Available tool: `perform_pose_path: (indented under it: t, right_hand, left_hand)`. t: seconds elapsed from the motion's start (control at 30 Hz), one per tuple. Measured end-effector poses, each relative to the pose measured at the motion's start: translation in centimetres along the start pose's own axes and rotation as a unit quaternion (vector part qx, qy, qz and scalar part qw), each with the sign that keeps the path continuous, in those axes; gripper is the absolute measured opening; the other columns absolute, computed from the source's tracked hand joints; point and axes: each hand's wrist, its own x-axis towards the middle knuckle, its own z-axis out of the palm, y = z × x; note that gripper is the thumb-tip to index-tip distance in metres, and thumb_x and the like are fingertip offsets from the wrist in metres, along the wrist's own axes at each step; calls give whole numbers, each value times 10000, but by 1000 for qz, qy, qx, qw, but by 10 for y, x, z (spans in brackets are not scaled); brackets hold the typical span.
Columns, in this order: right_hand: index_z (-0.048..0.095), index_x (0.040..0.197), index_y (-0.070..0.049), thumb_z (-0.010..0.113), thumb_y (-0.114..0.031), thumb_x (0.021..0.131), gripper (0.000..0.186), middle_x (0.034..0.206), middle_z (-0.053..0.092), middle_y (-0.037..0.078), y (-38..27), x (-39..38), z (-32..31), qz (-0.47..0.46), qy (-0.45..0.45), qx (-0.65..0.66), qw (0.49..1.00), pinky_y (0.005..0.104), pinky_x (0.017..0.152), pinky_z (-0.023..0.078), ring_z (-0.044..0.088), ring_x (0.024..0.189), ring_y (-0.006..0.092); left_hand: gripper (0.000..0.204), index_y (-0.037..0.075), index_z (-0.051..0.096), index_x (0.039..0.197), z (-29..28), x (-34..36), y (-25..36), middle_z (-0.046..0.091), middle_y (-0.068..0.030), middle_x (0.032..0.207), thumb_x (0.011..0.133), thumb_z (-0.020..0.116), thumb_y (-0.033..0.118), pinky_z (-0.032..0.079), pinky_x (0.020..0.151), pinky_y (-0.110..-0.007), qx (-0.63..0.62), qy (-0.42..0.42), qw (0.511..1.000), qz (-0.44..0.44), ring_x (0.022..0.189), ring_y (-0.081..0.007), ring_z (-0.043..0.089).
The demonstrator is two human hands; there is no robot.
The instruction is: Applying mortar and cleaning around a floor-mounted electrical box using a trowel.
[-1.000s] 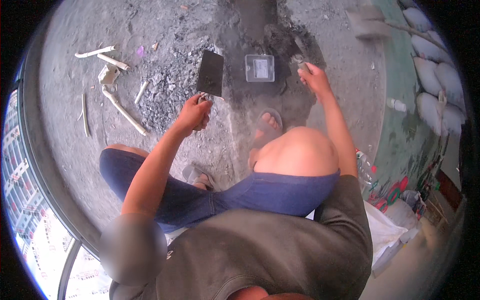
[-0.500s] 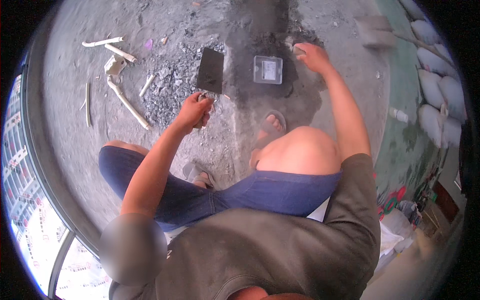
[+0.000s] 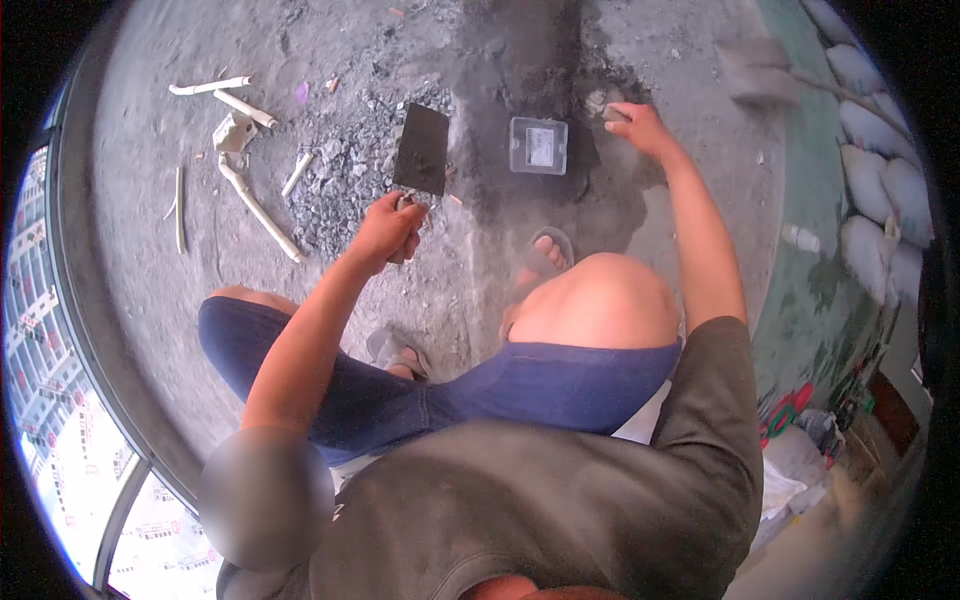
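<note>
Left hand (image 3: pixel 388 232): closed in a fist around the handle of a flat trowel (image 3: pixel 422 148), thumb and fingers together on it.
Trowel blade: a dark rectangle pointing up the frame, a little left of the upper middle; gripping it by its near end seems to keep the fingers clear of the flat face, and it looks held above the ground, though contact cannot be told for certain.
Right hand (image 3: pixel 643 130): fingers clamped on the greyish handle of a small tool (image 3: pixel 613 115), upper right of centre; its pale far end lies against a dirty patch, too unclear to name its kind. The arm reaches far out, likely because that spot lies beyond the knee (image 3: pixel 600 300).
Plastic box (image 3: pixel 539 146): clear and squarish, upper centre, between the two tools and touched by neither hand; it sits in the dark damp strip (image 3: pixel 540 45), apparently flat.
Rubble (image 3: pixel 340 190): grey chips heaped left of the trowel, beside the damp strip, perhaps swept there to leave the strip bare.
White pipes (image 3: pixel 262 215): loose pieces scattered at upper left, out of the hands' way.
Shovel (image 3: pixel 760 75): blurred, upper right, its shaft running toward stacked sacks (image 3: pixel 868 182) at the right edge.
Feet: both sandalled, set apart below the box and rubble, probably for a steady squat.
</note>
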Motion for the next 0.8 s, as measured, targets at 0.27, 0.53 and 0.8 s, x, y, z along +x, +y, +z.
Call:
perform_pose_path:
  t: [0.27, 0.53, 0.8]
  right_hand:
    - [633, 929, -65, 663, -215, 790, 207, 693, 516, -39, 3, -8, -14, 36, -86, 124, 988, 241, 589, 381, 459, 633, 63]
    - [611, 833, -53, 630, -182, 823, 131, 693, 519, -53, -16, -30, 1, 45, -81, 230, 969, 230, 572, 372, 448, 621, 53]
    - [611, 828, -40, 622, -163, 832, 123, 692, 535, -45, -33, -41, 19, 99, -19, 298, 949, 231, 572, 374, 452, 615, 56]
  left_hand:
    - [169, 61, 495, 827, 5, 2, 3, 483, -22, 581, 864, 594, 193, 360, 337, -281, 16, -32, 999, 4, 387, -120, 462]
    - [219, 68, 489, 849, 34, 13, 38, 460, -5, 557, 884, 582, 262, 324, 340, -275, 162, -5, 985, 51, 397, -105, 430]
    - [305, 46, 491, 932, 77, 82, 39, 580, -163, 661, 842, 592, 320, 460, 524, -409, 373, 101, 872, 299, 577, -321, 591]
